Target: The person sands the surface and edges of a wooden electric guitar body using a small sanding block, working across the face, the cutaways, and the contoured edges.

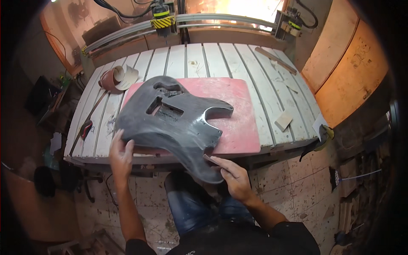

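Observation:
A black, dusty electric guitar body (178,121) with routed cavities lies on a pink board (242,114). Its lower horn juts past the table's near edge, toward me. My right hand (234,176) is closed on a small folded piece of sandpaper (209,159), held at the inner curve of that horn. At the body's lower left edge is my left hand (120,155), thumb and fingers apart. Its fingertips rest against the rim; the underside of the hand is hidden.
The board lies on a white slatted table (272,127). A roll of brown sandpaper (111,80) stands back left, above a thin tool with a red-and-black handle (86,128). At right are a beige block (283,120) and a wooden strip (275,60). A machine gantry (212,18) spans the back.

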`<action>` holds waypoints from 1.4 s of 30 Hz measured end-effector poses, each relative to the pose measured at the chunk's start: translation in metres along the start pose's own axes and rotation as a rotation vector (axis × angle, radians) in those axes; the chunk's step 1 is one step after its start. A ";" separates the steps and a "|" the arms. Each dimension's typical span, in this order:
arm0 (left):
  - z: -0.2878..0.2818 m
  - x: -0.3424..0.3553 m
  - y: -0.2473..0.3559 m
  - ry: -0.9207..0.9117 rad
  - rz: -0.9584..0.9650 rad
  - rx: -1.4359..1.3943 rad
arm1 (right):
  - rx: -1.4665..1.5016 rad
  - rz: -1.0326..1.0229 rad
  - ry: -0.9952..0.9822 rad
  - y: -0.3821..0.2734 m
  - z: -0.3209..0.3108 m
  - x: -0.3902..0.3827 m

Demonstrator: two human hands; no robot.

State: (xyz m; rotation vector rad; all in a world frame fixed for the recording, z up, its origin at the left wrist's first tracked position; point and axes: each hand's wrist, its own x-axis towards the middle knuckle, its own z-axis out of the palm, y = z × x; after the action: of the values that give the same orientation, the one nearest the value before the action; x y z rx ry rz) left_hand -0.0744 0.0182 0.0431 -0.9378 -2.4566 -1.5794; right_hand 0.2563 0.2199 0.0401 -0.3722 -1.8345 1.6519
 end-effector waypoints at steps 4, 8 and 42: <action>0.027 0.022 0.021 -0.166 0.082 0.531 | -0.120 0.009 0.002 -0.002 -0.018 0.000; 0.060 0.046 0.039 -0.227 -0.080 0.585 | -0.447 -0.211 -0.087 -0.003 -0.027 0.027; 0.109 0.134 0.041 -0.143 -0.207 0.852 | -1.071 -0.445 -0.233 0.004 0.015 0.143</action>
State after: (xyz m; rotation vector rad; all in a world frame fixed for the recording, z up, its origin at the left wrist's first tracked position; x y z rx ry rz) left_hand -0.1335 0.1829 0.0751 -0.6565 -2.9429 -0.3564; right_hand 0.1376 0.2942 0.0735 -0.1704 -2.6175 0.3216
